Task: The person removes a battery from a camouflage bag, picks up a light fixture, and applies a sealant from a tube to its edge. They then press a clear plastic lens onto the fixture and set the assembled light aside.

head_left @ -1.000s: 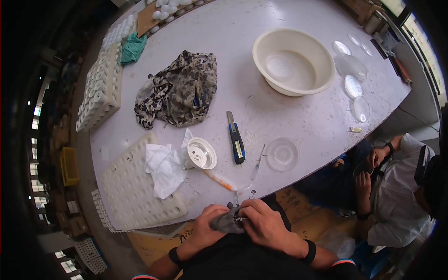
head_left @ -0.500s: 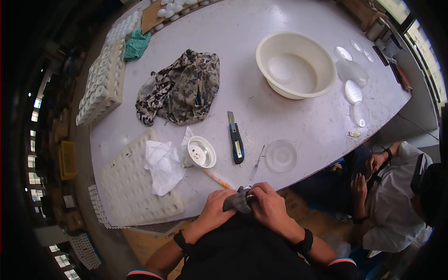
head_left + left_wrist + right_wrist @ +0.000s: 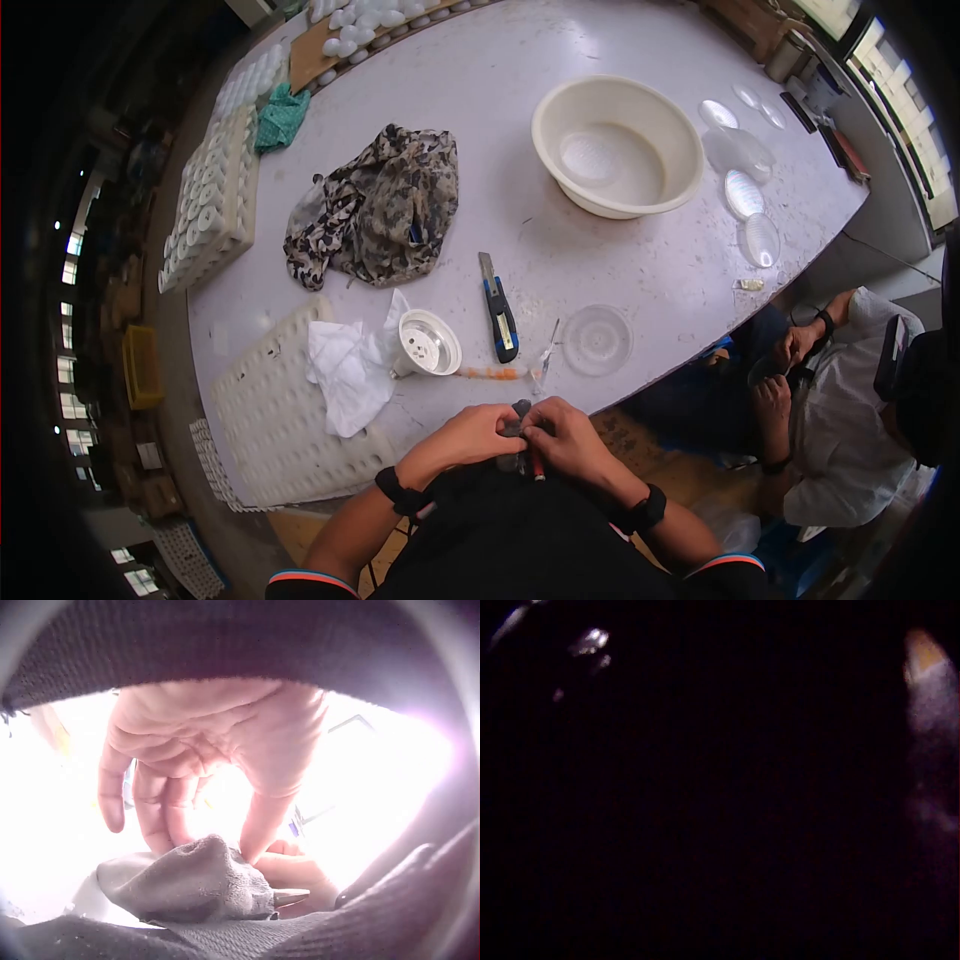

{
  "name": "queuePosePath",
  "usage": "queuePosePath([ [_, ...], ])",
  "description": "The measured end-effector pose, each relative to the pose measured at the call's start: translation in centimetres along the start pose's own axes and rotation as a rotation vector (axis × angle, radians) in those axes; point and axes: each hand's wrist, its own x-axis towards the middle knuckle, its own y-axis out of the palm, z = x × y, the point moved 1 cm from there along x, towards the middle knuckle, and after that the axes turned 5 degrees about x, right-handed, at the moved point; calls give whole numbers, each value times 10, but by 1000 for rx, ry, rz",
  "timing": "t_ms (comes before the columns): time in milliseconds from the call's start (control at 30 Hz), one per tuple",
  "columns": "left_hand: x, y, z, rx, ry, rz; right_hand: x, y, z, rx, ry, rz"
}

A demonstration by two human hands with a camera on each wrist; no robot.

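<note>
Fingers [image 3: 152,814] of left hand [image 3: 462,437] and right hand [image 3: 572,445] half closed, pinching grey cloth [image 3: 191,889], narrow tip [image 3: 291,898] (rather blurred) near them, cutter [image 3: 502,325] lying beyond.

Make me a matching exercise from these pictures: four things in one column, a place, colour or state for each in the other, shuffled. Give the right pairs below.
Things
1. Utility knife
2. Gray cloth piece
3. Basin
4. Camouflage cloth

Descriptions
A. Off-white, round and wide-mouthed
B. Lying crumpled in a heap
C. Black with blue edges
D. Held between the left hand and the right hand

Right pairs: 1-C, 2-D, 3-A, 4-B
</note>
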Motion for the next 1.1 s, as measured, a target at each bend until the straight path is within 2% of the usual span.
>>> queuePosePath([
  [67, 9, -1, 2, 99, -51, 82, 5, 0, -2, 27, -18, -7],
  [267, 18, -11, 3, 74, -40, 67, 10, -7, 0, 35, -88, -92],
  [333, 18, -10, 4, 43, -77, 68, 7, -14, 9, 30, 41, -189],
  [367, 18, -10, 5, 14, -111, 71, 6, -16, 6, 31, 40, -182],
  [500, 9, -3, 9, -1, -71, -12, -9, -24, -1, -46, -112, -61],
  [533, 5, -2, 8, -13, -16, -88, -11, -25, 2, -49, -186, -16],
  [567, 1, -1, 7, -24, 38, -163, -13, -27, 7, -46, -180, -13],
  [633, -2, 1, 7, -48, -1, -148, -16, -28, 15, -133, -177, 131],
  [733, -3, 3, 3, -88, -61, -96, -18, -27, 5, -191, -112, 184],
  [900, 3, 7, 1, -22, -70, -33, -13, -27, 2, -233, -143, 150],
  [967, 6, 12, 5, -64, -48, -96, -6, -26, 5, -293, -129, 141],
  [1100, 11, 7, 2, -37, -39, -95, 8, -33, 19, -421, -242, 224],
])
